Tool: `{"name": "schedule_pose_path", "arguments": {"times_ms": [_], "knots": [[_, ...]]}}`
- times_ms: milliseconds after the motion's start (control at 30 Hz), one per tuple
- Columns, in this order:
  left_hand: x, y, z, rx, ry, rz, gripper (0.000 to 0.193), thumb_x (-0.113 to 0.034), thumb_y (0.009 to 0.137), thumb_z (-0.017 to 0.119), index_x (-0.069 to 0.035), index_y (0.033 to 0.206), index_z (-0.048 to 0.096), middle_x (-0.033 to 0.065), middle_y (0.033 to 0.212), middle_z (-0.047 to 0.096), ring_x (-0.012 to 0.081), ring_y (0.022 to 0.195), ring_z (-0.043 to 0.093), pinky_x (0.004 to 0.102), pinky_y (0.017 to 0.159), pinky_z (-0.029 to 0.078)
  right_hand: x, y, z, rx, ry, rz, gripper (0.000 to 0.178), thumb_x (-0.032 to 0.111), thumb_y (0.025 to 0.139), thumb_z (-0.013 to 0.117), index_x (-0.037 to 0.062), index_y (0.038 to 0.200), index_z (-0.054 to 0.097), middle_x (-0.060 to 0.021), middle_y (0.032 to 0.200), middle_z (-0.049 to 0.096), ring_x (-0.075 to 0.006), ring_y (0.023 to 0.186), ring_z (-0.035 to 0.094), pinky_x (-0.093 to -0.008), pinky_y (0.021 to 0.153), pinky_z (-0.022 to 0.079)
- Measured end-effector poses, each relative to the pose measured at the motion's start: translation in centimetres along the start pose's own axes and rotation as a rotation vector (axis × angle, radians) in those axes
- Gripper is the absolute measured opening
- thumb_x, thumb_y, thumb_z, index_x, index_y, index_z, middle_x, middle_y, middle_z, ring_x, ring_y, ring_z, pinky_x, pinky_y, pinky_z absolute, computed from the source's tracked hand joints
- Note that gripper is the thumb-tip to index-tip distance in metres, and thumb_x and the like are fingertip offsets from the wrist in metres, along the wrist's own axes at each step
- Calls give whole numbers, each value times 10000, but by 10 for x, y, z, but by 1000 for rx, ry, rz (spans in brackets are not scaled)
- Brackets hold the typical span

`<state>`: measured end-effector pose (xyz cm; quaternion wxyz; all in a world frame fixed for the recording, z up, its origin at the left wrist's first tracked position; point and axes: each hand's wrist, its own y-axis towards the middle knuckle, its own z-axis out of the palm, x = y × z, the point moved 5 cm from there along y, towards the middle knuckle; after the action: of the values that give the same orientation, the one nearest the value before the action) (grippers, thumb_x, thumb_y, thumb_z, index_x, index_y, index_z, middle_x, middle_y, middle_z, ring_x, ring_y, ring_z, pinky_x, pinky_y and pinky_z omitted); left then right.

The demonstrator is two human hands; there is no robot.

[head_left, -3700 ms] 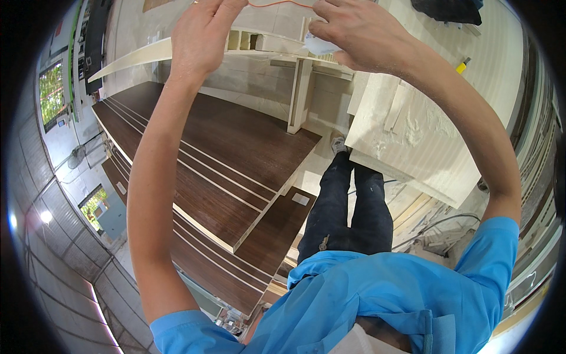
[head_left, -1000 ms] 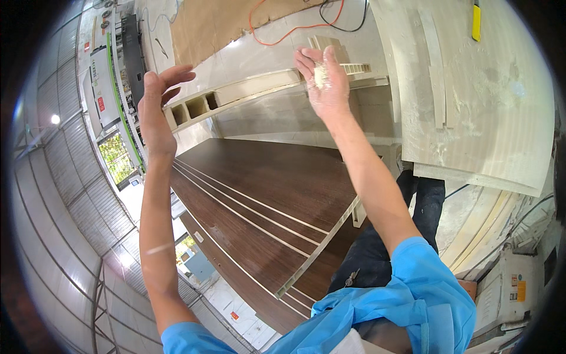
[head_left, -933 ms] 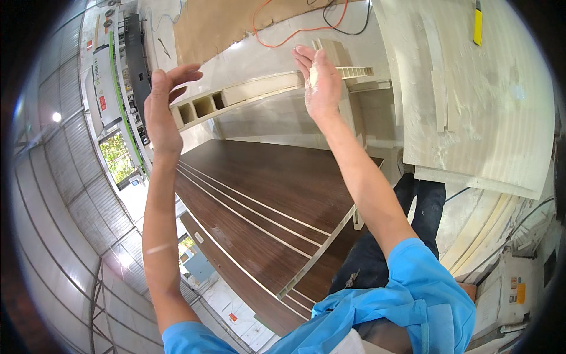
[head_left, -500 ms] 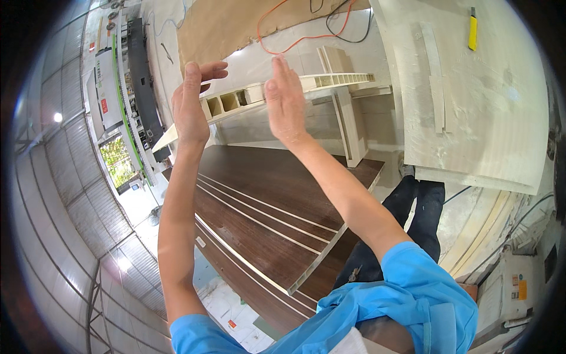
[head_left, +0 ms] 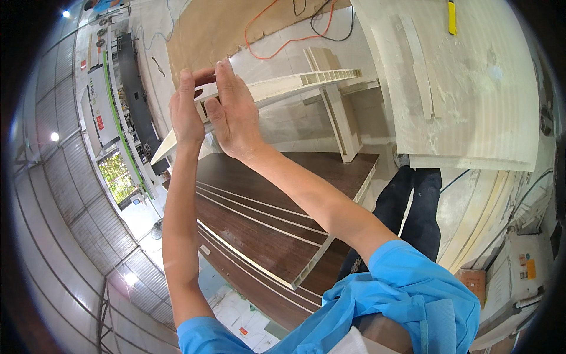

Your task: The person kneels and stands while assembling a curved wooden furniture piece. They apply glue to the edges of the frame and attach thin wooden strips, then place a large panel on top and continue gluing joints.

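A wooden stand (head_left: 343, 127) carries a pale hollow panel (head_left: 277, 87). On the right-hand table (head_left: 489, 112) lie wood strips (head_left: 421, 79) and, farther, a yellow knife (head_left: 452, 19). Cardboard (head_left: 203, 29) lies on the far floor (head_left: 250, 66).

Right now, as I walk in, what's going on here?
A person's left hand and right hand are raised close together, both open, over the near end of a pale hollow panel. No tool shows in either; whether they touch is hard to tell. A dark brown striped board lies below. On the right, a yellow tool rests on a pale board.
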<state>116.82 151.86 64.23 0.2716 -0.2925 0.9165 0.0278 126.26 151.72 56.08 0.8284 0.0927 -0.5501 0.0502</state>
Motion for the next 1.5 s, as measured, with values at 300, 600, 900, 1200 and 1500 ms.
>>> {"name": "schedule_pose_path", "arguments": {"times_ms": [300, 600, 900, 1200, 1500], "knots": [[8, 0, -3, 27, 54, -12, 742, -568, 1105, 276, 0, 1193, 745, 147, 1126, 744, 240, 1069, 659, 375, 1026, 458, -101, 12, -52, -395, 1132, 722, 501, 374, 1110, 443, -68, 1246, 636, -176, 1246, 696, -279, 1143, 651, -389, 1056, 495], [8, 2, -3, 22, 23, -72, 750, -572, 1109, 254, -10, 1198, 743, 132, 1124, 736, 226, 1033, 658, 363, 976, 484, -74, -4, -34, 82, -47, 191, 675, 431, 1119, 361, -119, 1512, 368, -336, 1539, 429, -484, 1416, 421, -515, 1212, 292], [10, 3, -3, -19, 9, -35, 661, -486, 1125, 304, -4, 1180, 754, 125, 1140, 759, 229, 1079, 676, 392, 1005, 472, 23, 13, -26, 149, 525, 235, 811, 571, 1090, 383, -27, 1617, 233, -289, 1636, 321, -423, 1519, 328, -459, 1230, 277], [25, 8, -6, 34, 56, -54, 647, -454, 1132, 285, 26, 1286, 691, 174, 1207, 721, 246, 1177, 637, 405, 1116, 390, -173, 18, -377, 700, -1261, 592, 405, 433, 1005, 599, 92, 1037, 816, -100, 1069, 784, -290, 1056, 735, -414, 951, 554], [14, 0, -13, 20, 89, 50, 518, -347, 1085, 361, 6, 1166, 731, 113, 1164, 747, 209, 1114, 670, 379, 1037, 457, -252, 139, -730, -560, -1355, 552, 1326, 735, 662, 847, -94, 1540, 300, -286, 1547, 420, -470, 1388, 462, -536, 1136, 412]]}}
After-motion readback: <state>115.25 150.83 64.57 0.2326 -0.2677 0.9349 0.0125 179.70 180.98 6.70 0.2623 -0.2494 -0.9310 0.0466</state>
